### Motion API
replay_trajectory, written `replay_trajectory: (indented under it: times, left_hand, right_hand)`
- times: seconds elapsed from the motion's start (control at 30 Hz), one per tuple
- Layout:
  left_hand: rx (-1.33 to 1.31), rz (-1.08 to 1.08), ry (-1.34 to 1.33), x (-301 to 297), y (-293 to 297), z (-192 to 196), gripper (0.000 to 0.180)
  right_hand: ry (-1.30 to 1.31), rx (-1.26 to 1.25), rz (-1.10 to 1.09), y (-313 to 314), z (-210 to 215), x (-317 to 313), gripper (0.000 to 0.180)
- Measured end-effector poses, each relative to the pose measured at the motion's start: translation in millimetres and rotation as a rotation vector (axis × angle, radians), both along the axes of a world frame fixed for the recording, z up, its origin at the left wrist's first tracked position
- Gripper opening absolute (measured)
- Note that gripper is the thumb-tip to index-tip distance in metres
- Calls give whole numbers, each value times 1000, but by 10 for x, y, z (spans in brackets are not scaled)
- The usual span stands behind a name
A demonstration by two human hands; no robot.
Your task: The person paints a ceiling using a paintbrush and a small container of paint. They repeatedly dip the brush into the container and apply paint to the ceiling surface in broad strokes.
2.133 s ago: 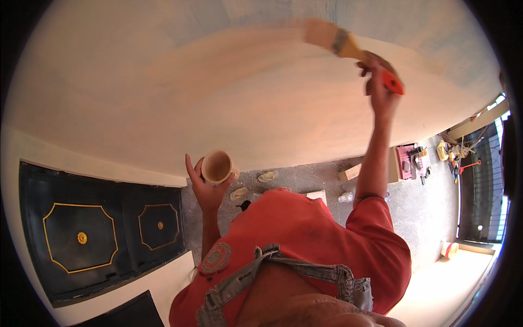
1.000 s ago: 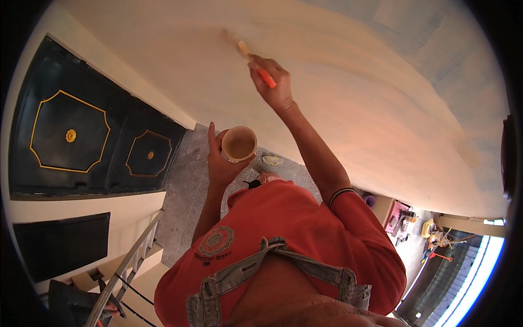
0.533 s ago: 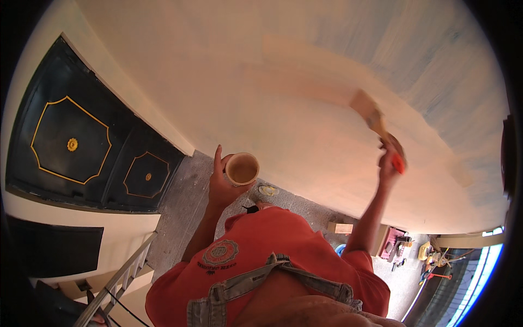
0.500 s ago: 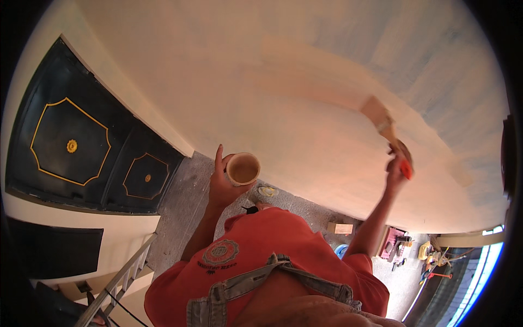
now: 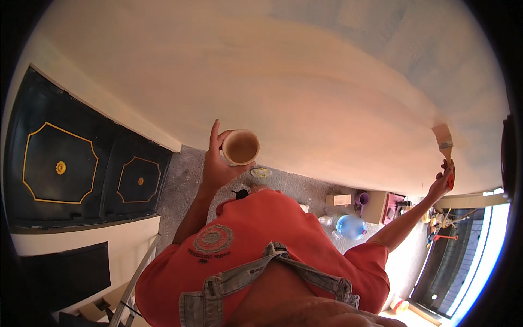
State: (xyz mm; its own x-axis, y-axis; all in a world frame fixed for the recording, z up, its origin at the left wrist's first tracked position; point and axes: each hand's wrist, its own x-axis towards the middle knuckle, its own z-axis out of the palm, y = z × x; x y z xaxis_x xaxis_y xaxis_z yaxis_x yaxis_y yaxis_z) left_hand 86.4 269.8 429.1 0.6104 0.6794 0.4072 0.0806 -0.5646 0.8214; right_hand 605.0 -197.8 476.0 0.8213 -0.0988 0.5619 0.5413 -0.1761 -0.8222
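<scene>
1. The right hand is reaching far out to the person's right, arm nearly straight, fingers clenched around the red handle of a flat paintbrush. The bristles are pressing on the pale wall, close to where the warm cream coat gives way to a cooler bluish-grey patch.

2. Half a second ago the brush was working higher and nearer the middle of the wall; now it is sitting further right and lower, so the stroke is travelling outward toward the edge of the coated area (the arm looks close to its full stretch).

3. The left hand is gripping a small round cup in front of the chest, fingers wrapped round its side, index finger lifted. The cup is staying level, mouth up, holding a tan liquid, in much the same spot as a moment ago.

4. Judging from this, the stroke is nearing its end, and the uncoated bluish zone above and right is remaining to be covered.

5. Far below, a grey floor is showing, with a blue water bottle, a purple mug, and a black panelled door with gold trim to the left.
</scene>
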Motion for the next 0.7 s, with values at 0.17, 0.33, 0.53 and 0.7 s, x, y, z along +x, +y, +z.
replay_trajectory:
  times: [0.17,0.33,0.53,0.7]
  left_hand:
    - [10,6,-7,-70,-45,-16,126]
    - [43,55,18,-66,-48,-45,127]
    - [-10,65,18,-107,-48,-95,126]
    - [30,78,82,-8,9,-106,128]
  right_hand:
    - [-38,31,-174,-375,-27,70,39]
    - [-81,127,-303,70,77,-434,35]
    - [-60,489,-88,1567,238,-1535,29]
    - [287,235,819,2750,111,-2354,28]
